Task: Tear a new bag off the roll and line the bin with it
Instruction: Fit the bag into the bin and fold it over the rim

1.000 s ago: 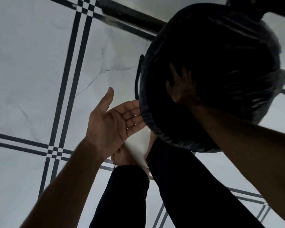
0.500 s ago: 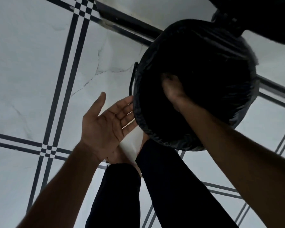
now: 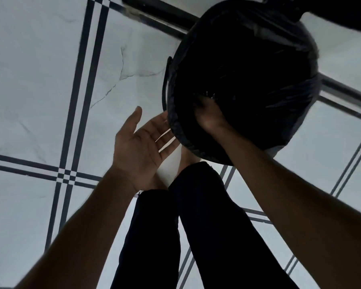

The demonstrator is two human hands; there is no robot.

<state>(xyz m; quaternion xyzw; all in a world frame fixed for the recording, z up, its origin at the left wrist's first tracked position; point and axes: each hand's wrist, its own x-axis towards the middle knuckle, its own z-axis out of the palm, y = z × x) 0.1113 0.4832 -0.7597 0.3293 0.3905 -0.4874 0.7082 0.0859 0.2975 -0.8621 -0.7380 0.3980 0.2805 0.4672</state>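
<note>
A round bin (image 3: 166, 84) stands on the floor at the upper right, covered by a black bag (image 3: 296, 97) whose plastic is draped over its rim and hangs down inside. My right hand (image 3: 208, 115) is inside the bin's mouth near the front rim, fingers curled in against the bag; how it grips is lost in the dark. My left hand (image 3: 142, 147) is held palm up with fingers spread, its fingertips against the outside of the bin's front-left rim. No roll of bags is in view.
The floor is white marble tile (image 3: 40, 80) with paired black stripes. My legs in dark trousers (image 3: 196, 226) and a bare foot stand just in front of the bin. A dark threshold strip (image 3: 154, 19) runs behind the bin; a dark object (image 3: 342, 11) fills the top right corner.
My right hand went from spread flat against the bag's inside to curled, and drew back toward the front rim. My left hand stayed open beside the bin.
</note>
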